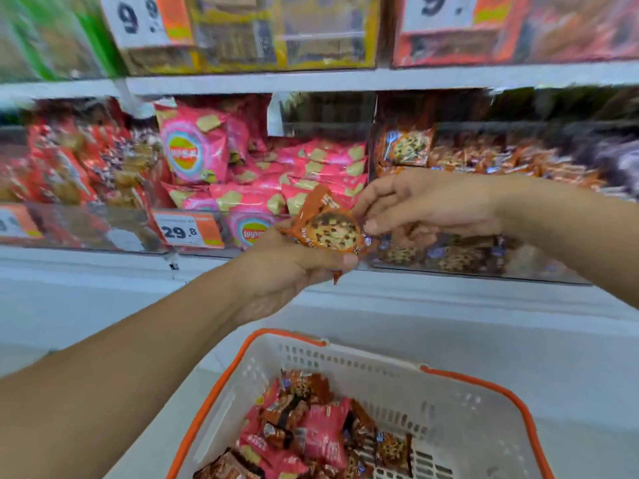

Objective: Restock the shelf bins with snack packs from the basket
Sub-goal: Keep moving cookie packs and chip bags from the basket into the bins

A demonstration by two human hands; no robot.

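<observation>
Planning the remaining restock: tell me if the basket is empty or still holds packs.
Not empty. The basket holds a heap of pink chip packs and orange cookie packs.

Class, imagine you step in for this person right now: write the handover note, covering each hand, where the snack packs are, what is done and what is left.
Left hand: grips the orange cookie pack from below, thumb on its lower edge.
Right hand: pinches the same pack's right edge.
The pack is held in front of the shelf, between the pink chip bin and the cookie bin that holds matching packs.
Done: both bins already hold stock.
Left: put this pack into the cookie bin, probably; then sort the pink and orange packs remaining in the basket below.
</observation>
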